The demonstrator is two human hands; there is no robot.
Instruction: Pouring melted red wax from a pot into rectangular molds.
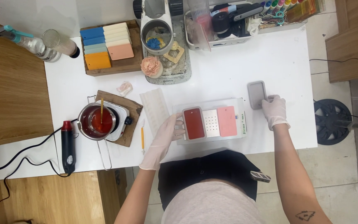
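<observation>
My left hand (pixel 167 132), in a white glove, grips the left edge of a white flat tray-like device (pixel 238 133) lying on the white table (pixel 228 70). On the device lie a grey mould filled with dark red wax (pixel 194 123), a perforated metal plate (pixel 211 122) and a pink slab (pixel 227 121). My gloved right hand (pixel 274 110) rests on the table to the right, its fingers touching the lower edge of an empty grey rectangular mould (pixel 257 94).
A metal pot of red liquid with a stick (pixel 97 121) sits on a small hotplate on a wooden board. A black heat gun (pixel 68 146) lies at left. A wooden tray of coloured slabs (pixel 106 45), a spray bottle (pixel 27 41), a flower shape (pixel 151 66) and a bin of tools (pixel 228 20) stand at the back.
</observation>
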